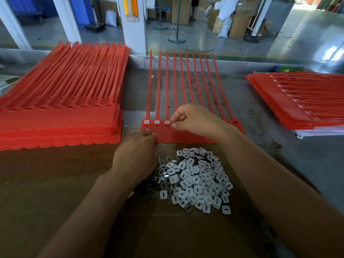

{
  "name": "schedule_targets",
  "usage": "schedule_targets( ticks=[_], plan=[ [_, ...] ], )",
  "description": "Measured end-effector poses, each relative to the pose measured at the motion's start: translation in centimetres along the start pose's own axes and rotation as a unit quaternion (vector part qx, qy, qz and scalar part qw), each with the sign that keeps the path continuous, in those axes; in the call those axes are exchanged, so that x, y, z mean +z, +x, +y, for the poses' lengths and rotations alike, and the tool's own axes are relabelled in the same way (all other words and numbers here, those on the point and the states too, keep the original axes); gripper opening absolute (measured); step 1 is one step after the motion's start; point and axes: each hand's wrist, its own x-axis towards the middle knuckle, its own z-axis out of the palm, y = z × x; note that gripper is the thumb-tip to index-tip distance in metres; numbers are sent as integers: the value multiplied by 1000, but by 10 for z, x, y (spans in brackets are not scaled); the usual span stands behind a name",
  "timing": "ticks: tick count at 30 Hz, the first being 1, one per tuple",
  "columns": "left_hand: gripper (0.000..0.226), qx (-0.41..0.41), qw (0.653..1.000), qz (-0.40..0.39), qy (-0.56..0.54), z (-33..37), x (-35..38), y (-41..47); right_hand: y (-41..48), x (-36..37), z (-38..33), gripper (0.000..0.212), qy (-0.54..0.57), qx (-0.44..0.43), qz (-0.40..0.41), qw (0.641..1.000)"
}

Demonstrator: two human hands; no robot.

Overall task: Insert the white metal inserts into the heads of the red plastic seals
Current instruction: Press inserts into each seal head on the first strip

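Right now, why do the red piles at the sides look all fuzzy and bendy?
In the head view, the wide-angle lens bends the edges: the left stack and right stack smear and curve, while the middle seal strip and white inserts stay sharper. Daylight glares on the floor beyond.

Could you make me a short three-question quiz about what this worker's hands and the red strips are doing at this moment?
1. True or false: the heap of white inserts lies nearer the person than the strip of seals being worked on.
2. How many heads of that strip visibly hold a white insert already?
3. Which hand is at the third head: A) left hand B) right hand?

Key
1. True.
2. Three, at the strip's left end; the right hand hides the heads next to them.
3. B. Its fingertips are at the third insert, while the left hand rests on the strip's near edge.
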Motion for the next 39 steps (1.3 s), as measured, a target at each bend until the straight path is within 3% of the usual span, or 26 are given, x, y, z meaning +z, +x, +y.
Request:
schedule_targets(
  ticks=[7,19,39],
  plan=[
    [30,7,1000,2,6,0,1,0,-20,-10,-3,20,-99,13,-98,990],
    [30,11,1000,2,14,0,0,0,-25,-5,-8,14,-166,38,-136,976],
    [30,8,1000,-5,9,0,1,1,-27,-6,-4,10,-135,46,-175,974]
  ],
)
